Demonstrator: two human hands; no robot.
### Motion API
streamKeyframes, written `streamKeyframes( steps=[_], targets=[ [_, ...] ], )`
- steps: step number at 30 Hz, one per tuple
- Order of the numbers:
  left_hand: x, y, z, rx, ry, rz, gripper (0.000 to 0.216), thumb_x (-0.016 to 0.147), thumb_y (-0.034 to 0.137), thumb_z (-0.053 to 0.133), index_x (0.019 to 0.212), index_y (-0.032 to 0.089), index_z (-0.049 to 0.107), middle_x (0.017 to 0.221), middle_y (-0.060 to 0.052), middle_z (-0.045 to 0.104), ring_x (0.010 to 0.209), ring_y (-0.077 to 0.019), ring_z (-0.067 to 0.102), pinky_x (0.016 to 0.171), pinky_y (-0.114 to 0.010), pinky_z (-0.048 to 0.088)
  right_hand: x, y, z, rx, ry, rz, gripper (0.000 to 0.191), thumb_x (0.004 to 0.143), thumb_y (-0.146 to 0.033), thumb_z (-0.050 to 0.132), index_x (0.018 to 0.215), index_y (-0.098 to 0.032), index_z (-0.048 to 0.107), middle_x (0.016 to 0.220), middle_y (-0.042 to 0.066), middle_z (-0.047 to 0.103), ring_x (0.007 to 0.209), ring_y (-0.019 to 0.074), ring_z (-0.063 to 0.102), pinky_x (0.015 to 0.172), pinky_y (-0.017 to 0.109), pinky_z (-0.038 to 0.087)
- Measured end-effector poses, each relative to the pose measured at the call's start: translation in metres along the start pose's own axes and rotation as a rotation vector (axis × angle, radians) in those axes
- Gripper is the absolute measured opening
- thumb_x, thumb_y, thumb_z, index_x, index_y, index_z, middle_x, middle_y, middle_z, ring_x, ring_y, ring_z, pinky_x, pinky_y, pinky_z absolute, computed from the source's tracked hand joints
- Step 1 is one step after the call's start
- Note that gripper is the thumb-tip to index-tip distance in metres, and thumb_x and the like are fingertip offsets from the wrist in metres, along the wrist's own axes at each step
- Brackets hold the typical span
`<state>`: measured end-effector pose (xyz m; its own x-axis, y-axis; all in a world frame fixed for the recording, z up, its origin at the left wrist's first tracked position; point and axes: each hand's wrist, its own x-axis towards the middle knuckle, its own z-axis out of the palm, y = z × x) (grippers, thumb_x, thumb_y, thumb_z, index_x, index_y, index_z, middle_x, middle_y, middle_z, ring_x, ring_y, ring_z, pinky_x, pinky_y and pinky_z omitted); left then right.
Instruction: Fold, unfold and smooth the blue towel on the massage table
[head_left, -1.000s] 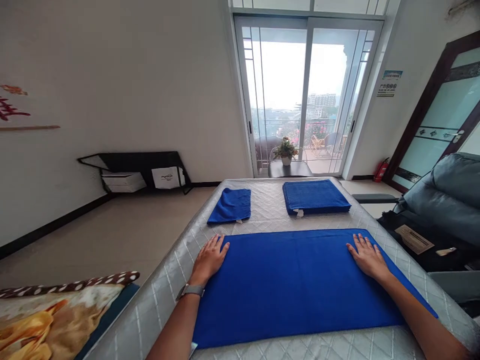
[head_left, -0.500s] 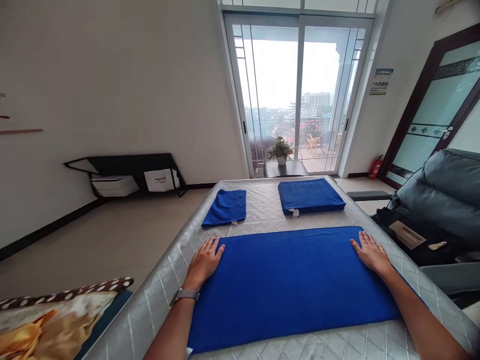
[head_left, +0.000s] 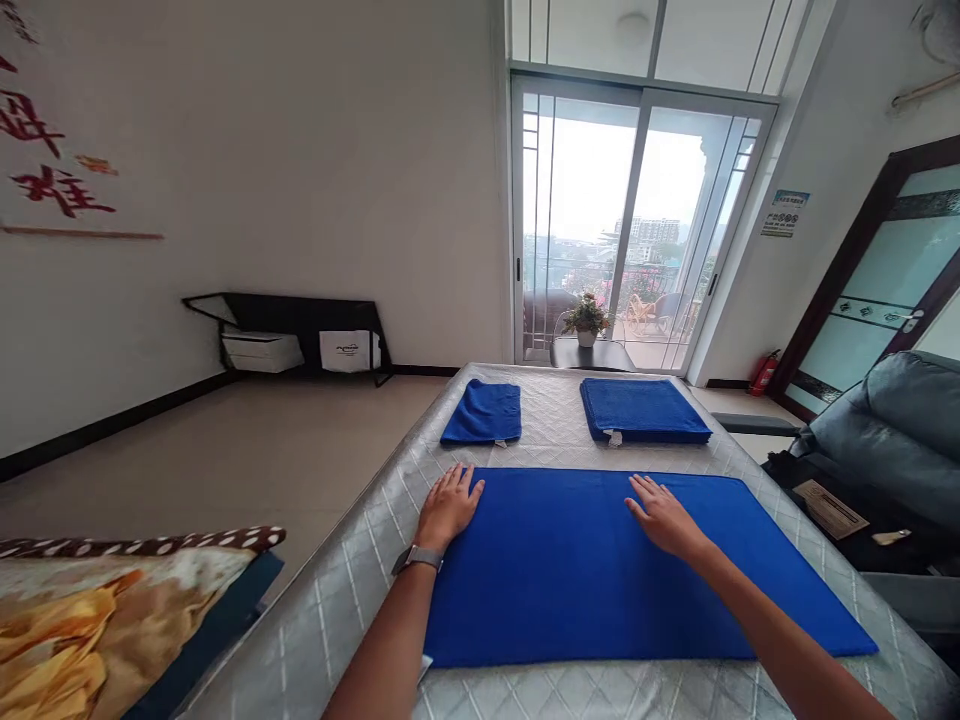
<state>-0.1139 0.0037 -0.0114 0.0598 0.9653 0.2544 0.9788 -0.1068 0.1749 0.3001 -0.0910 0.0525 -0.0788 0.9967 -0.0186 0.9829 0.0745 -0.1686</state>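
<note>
A large blue towel (head_left: 570, 580) lies spread flat on the grey quilted mattress (head_left: 352, 590). My left hand (head_left: 448, 507) rests open and flat on the towel's far left corner; a watch is on that wrist. Palm down with fingers stretched out, my right hand (head_left: 661, 517) lies on the towel right of its middle, near the far edge. Beyond the spread towel lie two folded blue towels: a smaller one (head_left: 484, 412) at the left and a wider one (head_left: 642, 409) at the right.
A patterned pillow (head_left: 105, 620) sits at the lower left beside the mattress. A dark grey armchair (head_left: 885, 440) stands at the right. A small table with a potted plant (head_left: 586, 318) is before the sliding glass door. A black shelf (head_left: 300, 335) stands by the left wall.
My right hand has slid left along the towel from its far right corner toward the middle. My left hand has stayed at the left corner. The view has tilted up.
</note>
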Motion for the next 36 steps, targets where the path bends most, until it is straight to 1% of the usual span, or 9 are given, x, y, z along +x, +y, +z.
streamKeyframes(
  steps=[4,7,10,13,17,22,29,33,36],
  targets=[
    [-0.001,0.0,0.0,-0.005,-0.005,0.002,0.059,0.104,0.045,0.035,0.151,0.012,0.046,0.16,-0.017,0.041,0.149,-0.0277,0.037,0.122,-0.046,0.028,0.019,-0.111,0.017,0.108,-0.063,-0.259,0.073,0.103,-0.057,0.022,0.16,-0.013,0.031,0.167,0.009,0.026,0.155,0.023,0.017,0.126,0.041,0.013],
    [-0.001,0.002,-0.002,-0.003,0.013,0.011,0.057,0.104,0.044,0.036,0.15,0.012,0.048,0.159,-0.017,0.043,0.148,-0.0278,0.038,0.122,-0.045,0.028,0.034,-0.172,0.035,0.147,-0.064,-0.37,0.073,0.103,-0.058,0.022,0.16,-0.013,0.03,0.167,0.01,0.024,0.155,0.0242,0.016,0.126,0.042,0.012],
    [-0.001,0.002,-0.002,-0.004,0.025,0.009,0.057,0.104,0.044,0.036,0.149,0.011,0.05,0.157,-0.018,0.046,0.147,-0.0288,0.04,0.122,-0.044,0.029,0.048,-0.207,0.048,0.163,-0.062,-0.387,0.076,0.103,-0.059,0.02,0.16,-0.011,0.029,0.167,0.012,0.023,0.156,0.0262,0.015,0.126,0.045,0.011],
    [-0.001,0.002,0.0,-0.01,0.031,0.016,0.058,0.103,0.043,0.036,0.149,0.01,0.05,0.156,-0.019,0.047,0.147,-0.0303,0.041,0.121,-0.045,0.031,0.056,-0.215,0.054,0.153,-0.062,-0.375,0.079,0.102,-0.061,0.019,0.161,-0.009,0.026,0.167,0.013,0.02,0.156,0.0272,0.013,0.126,0.046,0.009],
    [0.0,0.001,0.004,-0.04,0.059,0.009,0.058,0.103,0.045,0.037,0.149,0.012,0.05,0.156,-0.017,0.047,0.147,-0.0309,0.041,0.121,-0.047,0.03,0.061,-0.198,0.052,0.113,-0.07,-0.336,0.076,0.103,-0.058,0.017,0.162,-0.011,0.022,0.169,0.01,0.016,0.156,0.0252,0.009,0.126,0.044,0.006],
    [0.002,0.001,0.006,-0.061,0.065,-0.006,0.057,0.103,0.046,0.035,0.149,0.015,0.05,0.155,-0.014,0.049,0.147,-0.0289,0.04,0.122,-0.047,0.028,0.064,-0.155,0.047,0.033,-0.092,-0.227,0.075,0.104,-0.057,0.014,0.163,-0.012,0.017,0.169,0.008,0.013,0.157,0.0218,0.006,0.126,0.042,0.004],
    [0.0,0.002,0.003,-0.035,0.048,-0.009,0.058,0.103,0.046,0.035,0.15,0.014,0.049,0.156,-0.015,0.048,0.146,-0.0282,0.041,0.122,-0.046,0.027,0.057,-0.079,0.04,-0.045,-0.056,-0.118,0.077,0.103,-0.06,0.013,0.163,-0.012,0.017,0.169,0.006,0.015,0.156,0.0199,0.008,0.126,0.039,0.004],
    [0.0,0.003,0.0,-0.023,0.022,-0.019,0.059,0.103,0.047,0.033,0.15,0.014,0.048,0.157,-0.015,0.047,0.147,-0.0277,0.04,0.122,-0.045,0.027,0.048,-0.028,0.034,-0.045,-0.049,-0.04,0.077,0.102,-0.061,0.013,0.163,-0.015,0.017,0.17,0.004,0.014,0.156,0.0188,0.008,0.126,0.038,0.004],
    [0.0,0.002,-0.001,-0.006,0.007,-0.01,0.06,0.104,0.047,0.031,0.15,0.013,0.048,0.158,-0.016,0.045,0.147,-0.0277,0.04,0.123,-0.045,0.027,0.044,0.013,0.029,-0.054,-0.039,0.036,0.077,0.102,-0.061,0.014,0.163,-0.015,0.017,0.17,0.005,0.016,0.156,0.0194,0.009,0.126,0.04,0.005]
  ],
)
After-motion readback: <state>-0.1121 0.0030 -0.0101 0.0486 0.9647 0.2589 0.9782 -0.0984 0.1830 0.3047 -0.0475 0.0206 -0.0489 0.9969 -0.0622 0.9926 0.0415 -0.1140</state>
